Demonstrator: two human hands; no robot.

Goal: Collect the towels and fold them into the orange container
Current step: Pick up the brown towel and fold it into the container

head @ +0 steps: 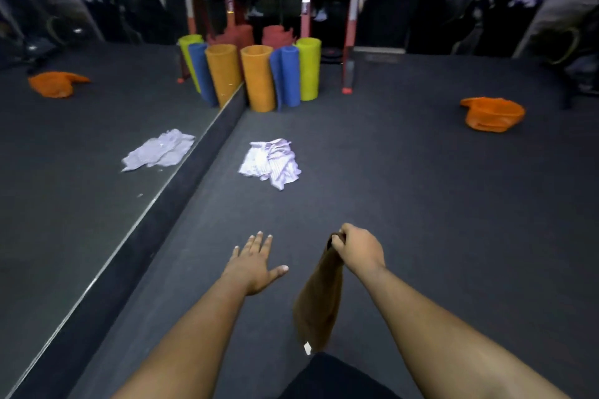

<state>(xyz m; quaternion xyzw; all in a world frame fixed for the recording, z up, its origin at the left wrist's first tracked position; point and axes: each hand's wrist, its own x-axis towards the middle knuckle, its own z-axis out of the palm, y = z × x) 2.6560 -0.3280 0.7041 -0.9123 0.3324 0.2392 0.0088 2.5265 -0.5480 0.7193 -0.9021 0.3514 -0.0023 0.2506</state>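
- Our right hand (358, 251) pinches the top edge of a brown towel (319, 304), which hangs limp above the floor (421, 204). Our left hand (256, 264) is flat with its fingers spread, and holds nothing.
- A crumpled lilac towel (270, 162) lies on the floor ahead of us, close to the mirror (81, 172) on the left wall.
- The orange container (492, 113) sits far to the right, well apart from both towels. It looks soft and slumped, and we cannot tell whether anything is inside.
- Risk: with only a corner pinched, the brown towel could slip or drag on the floor as we move.
- Risk: the mirror shows copies of the lilac towel and the container, so we could reach the wrong way.
- Risk: the floppy container may collapse when folded towels go in, spilling or unfolding them.
- Rolled mats (259, 78) stand at the back, clear of our path.
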